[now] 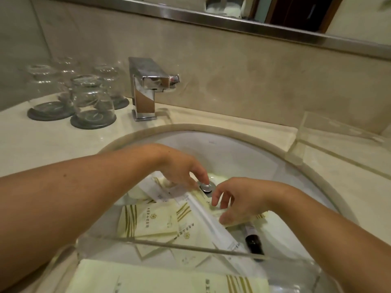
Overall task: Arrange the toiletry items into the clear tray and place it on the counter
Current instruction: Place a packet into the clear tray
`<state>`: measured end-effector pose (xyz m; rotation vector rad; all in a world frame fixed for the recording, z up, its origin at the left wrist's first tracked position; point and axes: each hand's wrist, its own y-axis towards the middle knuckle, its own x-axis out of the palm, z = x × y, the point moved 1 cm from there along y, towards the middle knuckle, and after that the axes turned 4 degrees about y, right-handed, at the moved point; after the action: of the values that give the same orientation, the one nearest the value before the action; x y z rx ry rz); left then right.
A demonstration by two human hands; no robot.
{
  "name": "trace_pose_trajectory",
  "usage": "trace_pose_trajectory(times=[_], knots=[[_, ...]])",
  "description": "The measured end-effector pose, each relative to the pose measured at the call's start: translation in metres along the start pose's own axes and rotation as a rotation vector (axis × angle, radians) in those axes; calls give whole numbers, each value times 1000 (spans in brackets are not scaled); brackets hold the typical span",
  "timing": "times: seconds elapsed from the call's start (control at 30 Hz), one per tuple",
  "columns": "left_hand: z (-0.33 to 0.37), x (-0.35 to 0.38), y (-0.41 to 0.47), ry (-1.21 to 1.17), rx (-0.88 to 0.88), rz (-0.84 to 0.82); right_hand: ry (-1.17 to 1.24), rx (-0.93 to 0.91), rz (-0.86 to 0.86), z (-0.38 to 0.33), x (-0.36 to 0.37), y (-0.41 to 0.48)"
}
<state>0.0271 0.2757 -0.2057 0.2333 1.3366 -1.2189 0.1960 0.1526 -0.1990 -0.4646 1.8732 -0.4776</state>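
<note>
Lying nearest, clear tray (pixel 190 248): transparent walls, seen at the lower centre, set in the sink (pixel 243 144).
Toiletry packets (pixel 148 218): pale yellow with gold stripes, piled in and beyond the tray; a long white sachet (pixel 211 220) is laid across them.
Dark tube (pixel 254 242): right of the sachet.
Right hand (pixel 239 199): fingers loosely spread over a packet, nothing gripped.
Left hand (pixel 182 168): fingertips curled down at the drain plug (pixel 206 186); a grip cannot be told.
Tap (pixel 148 89): upper centre.

Dim warm indoor light, soft motion blur throughout, wide-angle bending at edges, glare on faucet (pixel 152 85), perhaps overhead.
</note>
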Motion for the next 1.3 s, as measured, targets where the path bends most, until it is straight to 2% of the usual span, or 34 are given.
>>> trace_pose_trajectory(times=[0.3, 0.63, 0.73, 0.83, 1.0, 1.17, 1.3], knots=[[4, 10, 12, 171, -60, -30, -18, -21, -11, 0, 1, -1], [1, 9, 15, 202, -72, 51, 22, -59, 60, 7, -4, 2], [0, 4, 13, 199, -58, 106, 25, -83, 129, 7, -9, 0], [-1, -6, 2, 198, -69, 213, 18, -91, 241, 9, -16, -4], [0, -20, -30, 162, -99, 503, 12, -121, 466, 8, -26, -21], [7, -15, -62, 85, -80, 745, 41, -294, 706, -6, -29, -43], [15, -6, -100, 142, -20, 976, 24, -472, 850, -17, -25, -66]])
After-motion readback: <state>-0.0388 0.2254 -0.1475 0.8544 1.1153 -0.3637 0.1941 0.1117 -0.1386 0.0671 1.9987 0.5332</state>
